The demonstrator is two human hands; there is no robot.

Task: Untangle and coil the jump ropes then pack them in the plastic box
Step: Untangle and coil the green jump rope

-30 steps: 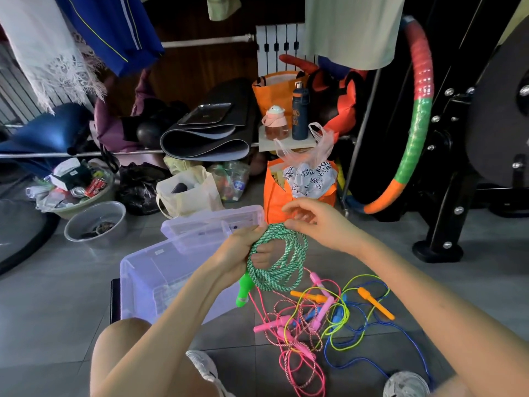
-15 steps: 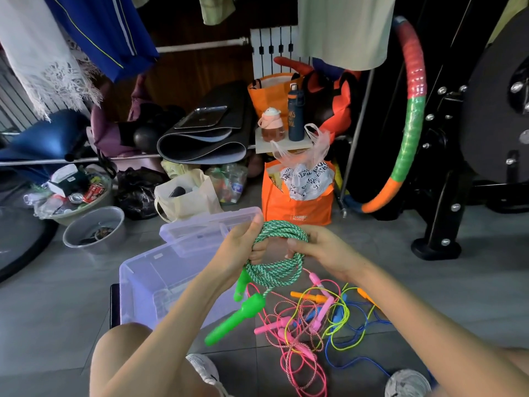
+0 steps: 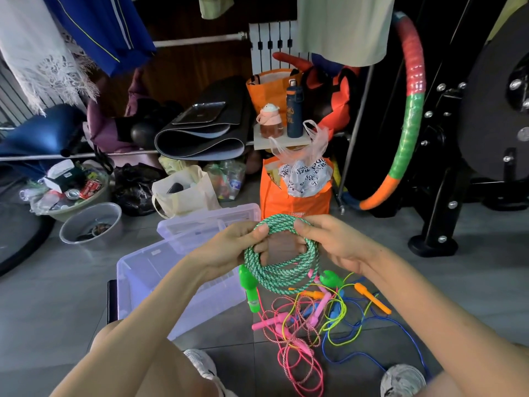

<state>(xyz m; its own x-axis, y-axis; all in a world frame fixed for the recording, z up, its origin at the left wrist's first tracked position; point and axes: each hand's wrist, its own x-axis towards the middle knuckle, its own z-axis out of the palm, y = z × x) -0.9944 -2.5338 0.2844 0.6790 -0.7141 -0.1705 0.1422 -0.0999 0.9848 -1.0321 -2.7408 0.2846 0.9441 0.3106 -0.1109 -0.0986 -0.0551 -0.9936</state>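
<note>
Orange bag [image 3: 297,202] near a striped hoop [image 3: 413,110], rolled dark mat [image 3: 200,144], grey basin [image 3: 86,224], blue bottle [image 3: 294,116].

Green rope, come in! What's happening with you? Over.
Left hand and right hand grip the coiled green rope. Plastic box open, to the left. Other ropes lie tangled on the floor.

Tangled jump ropes [image 3: 322,308] on grey floor [image 3: 43,310]

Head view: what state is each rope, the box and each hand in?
green rope: coiled, held up in both hands, handles dangling.
left hand: grips the coil's left side.
right hand: grips the coil's right side.
plastic box: open, lid off.
other ropes: tangled on the floor.
</note>
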